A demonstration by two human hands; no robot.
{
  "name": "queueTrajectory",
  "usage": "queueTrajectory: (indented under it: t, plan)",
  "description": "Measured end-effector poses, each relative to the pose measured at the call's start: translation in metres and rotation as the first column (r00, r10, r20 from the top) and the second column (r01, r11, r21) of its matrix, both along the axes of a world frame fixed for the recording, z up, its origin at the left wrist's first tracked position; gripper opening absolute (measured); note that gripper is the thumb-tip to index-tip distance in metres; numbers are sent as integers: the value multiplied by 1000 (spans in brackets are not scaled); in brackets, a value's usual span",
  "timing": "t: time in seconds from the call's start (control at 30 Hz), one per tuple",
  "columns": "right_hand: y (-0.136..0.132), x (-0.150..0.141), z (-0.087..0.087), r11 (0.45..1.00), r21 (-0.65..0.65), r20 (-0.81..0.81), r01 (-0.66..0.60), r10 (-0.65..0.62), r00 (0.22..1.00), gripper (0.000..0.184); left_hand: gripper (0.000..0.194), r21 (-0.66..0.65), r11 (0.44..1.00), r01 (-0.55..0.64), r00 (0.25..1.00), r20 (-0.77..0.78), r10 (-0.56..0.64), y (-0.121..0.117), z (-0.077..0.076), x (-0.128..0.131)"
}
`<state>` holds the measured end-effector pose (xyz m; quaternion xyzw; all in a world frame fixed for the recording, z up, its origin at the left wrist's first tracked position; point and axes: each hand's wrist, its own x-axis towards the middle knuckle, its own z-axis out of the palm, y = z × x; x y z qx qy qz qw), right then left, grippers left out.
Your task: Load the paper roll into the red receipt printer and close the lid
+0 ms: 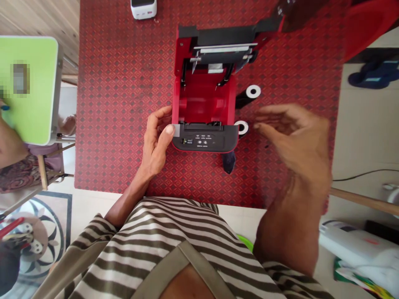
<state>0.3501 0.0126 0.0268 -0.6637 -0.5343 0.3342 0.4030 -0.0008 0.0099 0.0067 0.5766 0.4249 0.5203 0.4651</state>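
Observation:
A red and black label printer [204, 139] stands on the table with its lid [218, 41] raised and its red paper bay [202, 101] bare inside. My left hand [157, 139] grips the printer's left side, thumb pressed on a pale translucent piece at the front corner, fingers along the side wall. To the right of the printer, my right hand [291, 133] hovers slightly blurred, fingers bent and apart from the thumb, with nothing visible between them. Nearest to it are a paper roll [242, 128] and, farther back, another roll [249, 96], both with white ends.
A patterned red cloth [124, 74] covers the table. At the back left is a white device [144, 9]. A dark object [229, 162] pokes out below the printer's front. On the left, a person's arm [11, 141] rests by a green-topped table [31, 112].

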Motion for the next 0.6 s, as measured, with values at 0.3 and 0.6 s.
queueTrajectory:
  t: [0.3,0.6]
  plan:
    - [-17,-36,-13,996,-52,-55,-69,67,996,42,56,17,1000,16,1000,-23,-16,1,-1,-3]
    - [-30,-23,69,980,199,-23,29,-24,999,44,77,222,965,-138,971,-160,176,-6,-3,3]
